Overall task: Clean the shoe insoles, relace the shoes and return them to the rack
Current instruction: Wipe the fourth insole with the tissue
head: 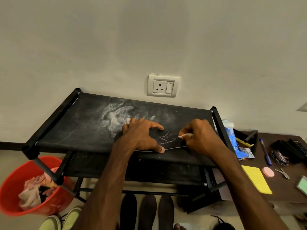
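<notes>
A black insole (pixel 168 138) lies flat on the top shelf of the black shoe rack (pixel 79 130), with white zigzag marks across its middle. My left hand (pixel 141 136) spans its left part, fingers curled over the far edge and thumb hooked at the near edge, holding it down. At the insole's right end, my right hand (pixel 199 136) pinches a small white piece (pixel 185 135) whose tip touches the insole. White powder (pixel 116 117) is smeared over the shelf fabric behind my left hand.
A red bucket (pixel 15 188) with crumpled cloths stands at the left of the rack. Lime-green shoes (pixel 54 221) and dark shoes (pixel 147 208) sit on the floor below. The brown table (pixel 282 195) at right carries a yellow cloth (pixel 256 178), pink disc (pixel 267 172), blue pen (pixel 265 153), scissors and blue packet (pixel 232 140).
</notes>
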